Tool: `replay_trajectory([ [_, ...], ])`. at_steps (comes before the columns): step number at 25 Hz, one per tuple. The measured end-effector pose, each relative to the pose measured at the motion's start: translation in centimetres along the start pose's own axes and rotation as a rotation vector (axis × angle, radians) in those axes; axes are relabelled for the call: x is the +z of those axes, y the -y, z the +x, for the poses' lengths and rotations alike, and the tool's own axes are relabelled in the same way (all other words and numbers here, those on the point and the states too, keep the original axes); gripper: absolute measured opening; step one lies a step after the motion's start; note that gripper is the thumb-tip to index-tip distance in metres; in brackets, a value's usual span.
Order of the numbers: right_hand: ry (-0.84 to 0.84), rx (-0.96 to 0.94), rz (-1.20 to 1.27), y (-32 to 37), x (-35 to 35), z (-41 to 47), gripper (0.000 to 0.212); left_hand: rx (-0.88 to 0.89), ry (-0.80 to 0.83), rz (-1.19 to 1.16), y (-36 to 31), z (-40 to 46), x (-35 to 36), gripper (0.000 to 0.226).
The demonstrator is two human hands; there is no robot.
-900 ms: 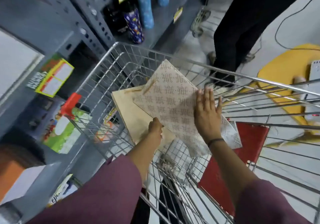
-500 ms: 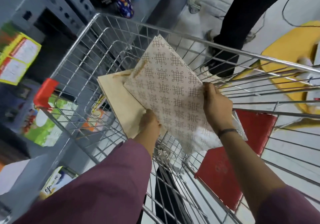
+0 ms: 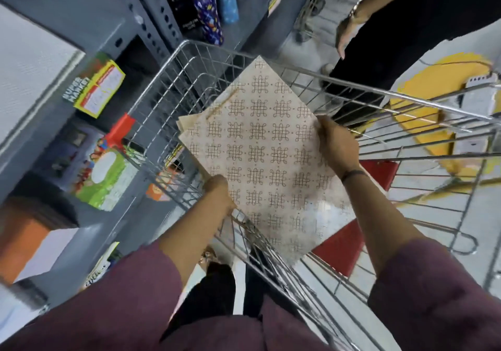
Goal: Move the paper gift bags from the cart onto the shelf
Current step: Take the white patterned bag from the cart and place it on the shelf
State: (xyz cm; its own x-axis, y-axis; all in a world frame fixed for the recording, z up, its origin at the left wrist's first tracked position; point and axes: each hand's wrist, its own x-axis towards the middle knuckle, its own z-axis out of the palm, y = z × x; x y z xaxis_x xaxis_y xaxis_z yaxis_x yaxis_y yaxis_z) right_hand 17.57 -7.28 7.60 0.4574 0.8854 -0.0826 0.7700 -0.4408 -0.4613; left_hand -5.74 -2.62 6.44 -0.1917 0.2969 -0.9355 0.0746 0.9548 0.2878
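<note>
Cream paper gift bags point(image 3: 260, 155), printed with a brown knot pattern, are held flat as a stack above the wire cart point(image 3: 189, 79). The left hand point(image 3: 218, 194) is closed on the stack's near left edge; the right hand point(image 3: 334, 147) is closed on its right edge, fingers wrapped under. A twine handle point(image 3: 221, 105) lies on the top bag near its far left corner. Plain edges of lower bags show at the stack's left side. A red panel point(image 3: 341, 247) sits in the cart below the stack. Grey shelf unit point(image 3: 89, 11) stands left of the cart, holding patterned bottles point(image 3: 208, 17) and coloured boxes point(image 3: 108, 182). Another person's hand point(image 3: 345, 34) hangs beyond the cart's far rim. Maroon sleeves point(image 3: 122, 296) cover both forearms' upper parts.
</note>
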Motion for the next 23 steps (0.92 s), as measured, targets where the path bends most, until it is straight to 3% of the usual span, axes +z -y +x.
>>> replay_trajectory([
  [2,0.043,0.005,0.001,0.1,-1.4,0.4,0.031,0.001,0.047,-0.054,0.5,-2.2,-1.3,0.043],
  [6,0.09,0.021,0.018,0.5,-4.3,1.6,0.03,0.173,0.215,-0.103,1.3,-7.5,-2.6,0.039],
  [9,0.112,0.007,0.054,1.5,-5.9,1.9,0.031,0.295,0.211,-0.121,1.2,-9.6,-3.3,0.027],
  [12,0.101,0.027,0.111,3.7,-6.3,1.2,0.03,0.441,0.109,-0.135,-0.2,-9.8,-5.0,0.021],
  [18,-0.048,0.109,0.323,8.1,-4.1,-3.2,0.028,0.766,-0.189,0.026,-3.4,-9.5,-9.0,0.034],
  [23,-0.085,0.18,0.441,9.7,-3.4,-5.8,0.03,0.844,-0.196,-0.011,-3.8,-10.5,-10.5,0.023],
])
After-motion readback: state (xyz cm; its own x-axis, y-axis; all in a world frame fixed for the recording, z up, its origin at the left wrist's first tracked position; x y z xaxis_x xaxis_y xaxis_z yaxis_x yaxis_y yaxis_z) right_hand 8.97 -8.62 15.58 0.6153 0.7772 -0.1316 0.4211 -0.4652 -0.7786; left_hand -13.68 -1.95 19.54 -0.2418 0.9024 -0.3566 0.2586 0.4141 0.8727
